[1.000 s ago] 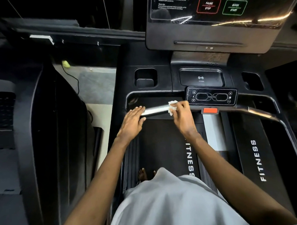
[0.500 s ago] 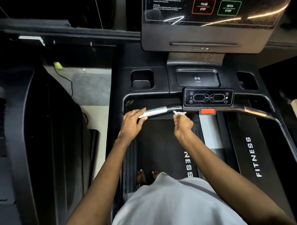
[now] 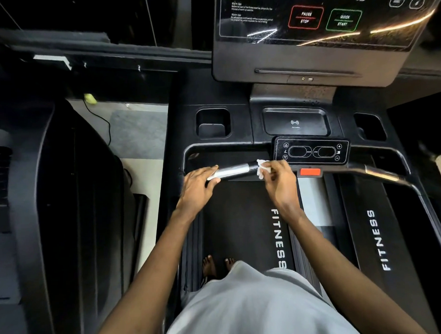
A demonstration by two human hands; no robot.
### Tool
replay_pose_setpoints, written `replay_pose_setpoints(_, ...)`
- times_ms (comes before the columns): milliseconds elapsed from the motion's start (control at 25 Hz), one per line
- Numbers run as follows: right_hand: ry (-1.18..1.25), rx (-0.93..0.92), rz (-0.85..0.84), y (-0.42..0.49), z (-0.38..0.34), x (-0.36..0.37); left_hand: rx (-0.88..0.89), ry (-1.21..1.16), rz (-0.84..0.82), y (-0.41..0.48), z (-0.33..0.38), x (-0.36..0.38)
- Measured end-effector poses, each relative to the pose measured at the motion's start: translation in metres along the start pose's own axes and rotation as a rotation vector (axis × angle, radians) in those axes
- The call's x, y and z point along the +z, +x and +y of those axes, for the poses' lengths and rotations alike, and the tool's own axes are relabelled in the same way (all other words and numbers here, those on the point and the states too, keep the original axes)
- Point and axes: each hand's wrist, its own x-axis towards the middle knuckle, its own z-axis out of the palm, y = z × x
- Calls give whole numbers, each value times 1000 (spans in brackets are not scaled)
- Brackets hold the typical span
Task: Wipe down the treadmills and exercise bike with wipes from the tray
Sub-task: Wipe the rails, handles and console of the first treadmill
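Landmark: the small black control panel (image 3: pixel 312 151) with two oval buttons, mid-handlebar. Nearest, below the panel: the black rubber treadmill belt (image 3: pixel 236 216), with the person standing on it. Next comes the black tubular handlebar with a polished silver metal sleeve (image 3: pixel 233 171), left of the panel. Its long axis runs left-right, the left end slightly nearer. The left hand (image 3: pixel 197 185) is at the sleeve end farthest from the panel, fingers fairly straight and laid over the tube. Its grip is relaxed, not wrapped as far as I can see. The right hand (image 3: pixel 280 182) sits just below-left of the panel, grip pinched on a crumpled white wipe (image 3: pixel 262 168). The wipe touches the bar where sleeve meets black tube, just beside the panel's left edge. So the whole silver stretch lies left of the wipe, between the hands, and the right hand is nearer the work. Judgement: the next stroke goes along the bar axis, away from the panel, and the left hand must lift clear. The orange-red tab (image 3: pixel 310 172) just below the panel is a snag risk. Beyond the panel: the shallow black charging tray (image 3: pixel 296 123), then the glossy console screen (image 3: pixel 322 23), well apart from the wipe.
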Motion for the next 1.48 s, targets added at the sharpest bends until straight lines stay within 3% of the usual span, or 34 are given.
replay_pose_setpoints(240, -168, -139, -154, 28, -6, 13, -21, 55, -23, 2, 4, 2)
replay_pose_setpoints(320, -101, -69, -186, 38, -16, 18, -15, 21, -23, 6, 3, -2)
replay_pose_setpoints(560, -4, -16, -36, 81, -53, 48, -113, 158, 165, 36, -21, -29)
replay_pose_setpoints(720, -126, 52, -199, 101, -53, 78, -129, 202, 59, 49, -33, -43)
replay_pose_setpoints(920, -222, -158, -432, 92, -65, 101, -53, 235, 22, 65, -29, -27)
replay_pose_setpoints(1160, -448, -100, -333, 121, -35, 39, 18, 243, -95, 98, -1, -6)
replay_pose_setpoints(1480, -573, -72, -457, 180, -36, 32, 34, 251, -145, 121, 25, 12)
